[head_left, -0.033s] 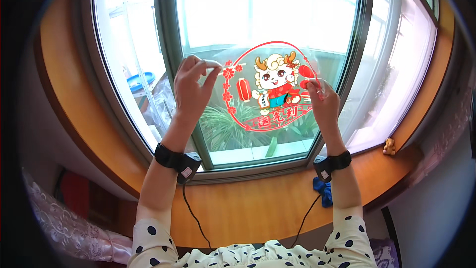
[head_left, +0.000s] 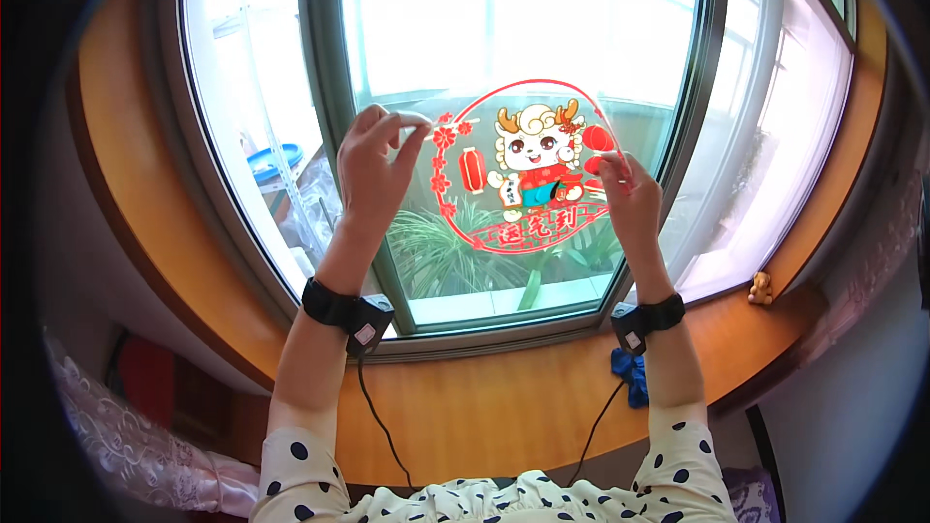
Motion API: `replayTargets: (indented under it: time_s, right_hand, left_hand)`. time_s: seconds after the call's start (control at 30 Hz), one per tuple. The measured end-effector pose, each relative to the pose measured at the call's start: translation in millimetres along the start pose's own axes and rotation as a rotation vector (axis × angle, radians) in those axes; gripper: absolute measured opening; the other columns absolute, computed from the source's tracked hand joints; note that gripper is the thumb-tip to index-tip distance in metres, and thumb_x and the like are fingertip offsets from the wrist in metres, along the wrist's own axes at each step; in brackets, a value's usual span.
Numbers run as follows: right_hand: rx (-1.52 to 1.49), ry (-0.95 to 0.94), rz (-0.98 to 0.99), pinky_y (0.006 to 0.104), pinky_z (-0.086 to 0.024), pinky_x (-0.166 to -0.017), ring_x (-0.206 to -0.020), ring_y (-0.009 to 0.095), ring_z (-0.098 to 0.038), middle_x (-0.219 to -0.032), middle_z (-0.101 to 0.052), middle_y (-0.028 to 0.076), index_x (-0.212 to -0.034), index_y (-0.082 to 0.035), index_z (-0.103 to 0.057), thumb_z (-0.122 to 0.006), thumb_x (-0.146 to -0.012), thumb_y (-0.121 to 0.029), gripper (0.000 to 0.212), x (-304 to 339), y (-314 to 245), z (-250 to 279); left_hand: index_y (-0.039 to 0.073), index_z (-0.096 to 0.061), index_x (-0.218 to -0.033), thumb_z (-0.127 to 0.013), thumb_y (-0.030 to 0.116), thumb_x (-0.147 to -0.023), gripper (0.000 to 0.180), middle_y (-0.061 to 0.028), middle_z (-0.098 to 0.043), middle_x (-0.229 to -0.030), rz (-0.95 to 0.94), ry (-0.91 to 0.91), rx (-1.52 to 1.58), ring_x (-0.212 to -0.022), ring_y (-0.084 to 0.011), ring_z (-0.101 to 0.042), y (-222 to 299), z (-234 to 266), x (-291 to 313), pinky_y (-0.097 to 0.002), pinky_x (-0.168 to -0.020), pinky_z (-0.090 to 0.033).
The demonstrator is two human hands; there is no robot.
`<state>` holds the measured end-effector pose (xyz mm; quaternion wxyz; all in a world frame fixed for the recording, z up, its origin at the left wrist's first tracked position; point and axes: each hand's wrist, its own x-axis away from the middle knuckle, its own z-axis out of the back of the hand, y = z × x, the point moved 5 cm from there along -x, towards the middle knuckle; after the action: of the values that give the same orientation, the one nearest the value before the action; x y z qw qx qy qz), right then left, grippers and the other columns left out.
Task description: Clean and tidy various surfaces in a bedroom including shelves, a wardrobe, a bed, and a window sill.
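Note:
Between my hands I hold up a clear window sticker in front of the glass. It bears a round red border, a cartoon figure with antlers and red clothes, red lanterns at the sides and a line of red characters below. My left hand pinches the upper left edge, thumb against forefinger. My right hand grips the right edge, where the film bends and the lower right part curls. Whether the film touches the pane, I cannot tell.
A sliding window frame surrounds the pane, with green plants beyond it. On the wooden sill lies a blue cloth beside my right forearm; a small bear figurine stands at the right. Cables trail from both wristbands.
The sticker has shifted very slightly to the left and up, and its lower right part bends a little differently. Both hands keep their pinch.

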<state>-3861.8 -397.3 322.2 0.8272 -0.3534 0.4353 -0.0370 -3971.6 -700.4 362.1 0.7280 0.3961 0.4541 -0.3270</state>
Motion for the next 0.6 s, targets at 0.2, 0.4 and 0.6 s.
replayTargets:
  time_s: [0.2, 0.4, 0.6]
  right_hand:
    - [-0.165, -0.163, -0.069, 0.0267, -0.053, -0.068, -0.078, 0.015, -0.071, -0.083, -0.073, 0.010, -0.102, -0.002, -0.067, -0.063, -0.091, -0.015, 0.017, 1, 25, 5]
    - [-0.085, -0.139, 0.037, 0.0266, -0.053, -0.065, -0.072, 0.015, -0.071, -0.082, -0.072, 0.011, -0.102, -0.002, -0.066, -0.066, -0.089, -0.017, 0.020, 10, 27, 11]
    - [-0.049, -0.085, 0.020, 0.0289, -0.053, -0.061, -0.067, 0.016, -0.070, -0.079, -0.071, 0.012, -0.108, 0.000, -0.061, -0.069, -0.087, -0.019, 0.029, 12, 24, 17]
  left_hand:
    - [0.011, -0.073, -0.090, -0.073, 0.016, -0.084, 0.008, -0.0004, -0.061, -0.061, 0.457, 0.093, 0.085, -0.051, -0.0089, -0.055, 16, -19, 40, -0.0251, -0.052, -0.042]
    - [0.007, -0.060, -0.126, -0.064, 0.010, -0.090, 0.036, -0.0071, -0.073, -0.091, 0.418, 0.212, 0.303, -0.078, -0.0130, -0.070, 35, -25, 72, -0.0268, -0.074, -0.056]
    - [0.010, -0.043, -0.144, -0.067, 0.009, -0.085, 0.064, -0.0129, -0.054, -0.135, 0.164, 0.192, 0.148, -0.121, -0.0244, -0.054, 73, -43, 93, -0.0391, -0.099, -0.048]
